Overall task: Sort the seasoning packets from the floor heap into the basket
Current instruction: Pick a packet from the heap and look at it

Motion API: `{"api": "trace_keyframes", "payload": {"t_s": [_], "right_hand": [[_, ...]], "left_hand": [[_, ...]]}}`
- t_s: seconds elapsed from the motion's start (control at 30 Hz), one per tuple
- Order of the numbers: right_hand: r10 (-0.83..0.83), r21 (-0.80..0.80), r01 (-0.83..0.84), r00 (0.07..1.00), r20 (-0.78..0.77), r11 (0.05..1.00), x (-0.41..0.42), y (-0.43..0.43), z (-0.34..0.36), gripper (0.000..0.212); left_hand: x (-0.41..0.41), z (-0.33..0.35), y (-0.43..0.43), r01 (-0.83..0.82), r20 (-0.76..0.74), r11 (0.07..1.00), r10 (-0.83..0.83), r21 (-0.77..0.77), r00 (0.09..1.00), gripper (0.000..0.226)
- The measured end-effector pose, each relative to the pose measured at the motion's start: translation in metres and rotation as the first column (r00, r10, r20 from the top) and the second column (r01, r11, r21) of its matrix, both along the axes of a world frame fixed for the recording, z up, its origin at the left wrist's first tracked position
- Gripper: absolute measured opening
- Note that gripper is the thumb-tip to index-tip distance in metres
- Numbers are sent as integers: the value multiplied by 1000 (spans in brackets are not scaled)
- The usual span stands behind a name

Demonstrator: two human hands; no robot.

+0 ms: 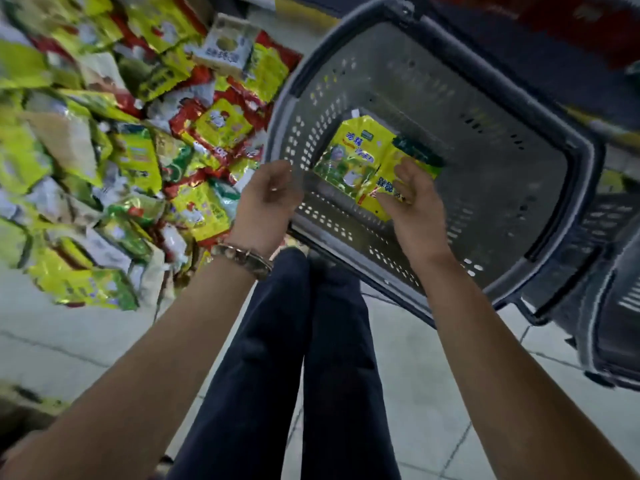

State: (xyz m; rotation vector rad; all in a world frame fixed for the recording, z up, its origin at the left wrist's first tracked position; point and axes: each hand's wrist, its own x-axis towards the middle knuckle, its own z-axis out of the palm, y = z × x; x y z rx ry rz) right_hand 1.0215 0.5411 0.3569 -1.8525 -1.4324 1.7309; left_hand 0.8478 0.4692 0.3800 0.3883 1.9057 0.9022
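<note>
Placing: right hand (412, 199) pinches a yellow packet (372, 192) inside the basket (571, 140) (another lies there already); left hand (266, 206), loosely curled, holds nothing. Next: release, reach left to the heap (121, 133).

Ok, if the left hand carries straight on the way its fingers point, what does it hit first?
Probably the near-left rim of the basket: the left hand, loosely curled and empty, points at it. Depth is unclear; passing above, it would reach the yellow-green packet inside.
</note>
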Motion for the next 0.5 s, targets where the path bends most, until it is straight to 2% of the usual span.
{"api": "trace_keyframes", "payload": {"t_s": [0.13,0.3,0.4,0.5], "right_hand": [[80,9,-79,994,-74,997,-52,-11,16,52],[159,34,-156,968,-193,987,-153,-41,17,39],[225,8,-229,950,-216,973,-216,-66,-1,37],[254,-62,-269,950,-183,961,-265,-80,-34,36]], "left_hand": [[-42,5,-46,-219,-21,976,218,-18,976,35],[-108,-20,-97,-384,-84,918,377,-98,922,40],[-147,-40,-120,-446,-115,882,433,-153,894,40],[-186,-68,-137,-434,-122,872,416,-227,901,39]]}}
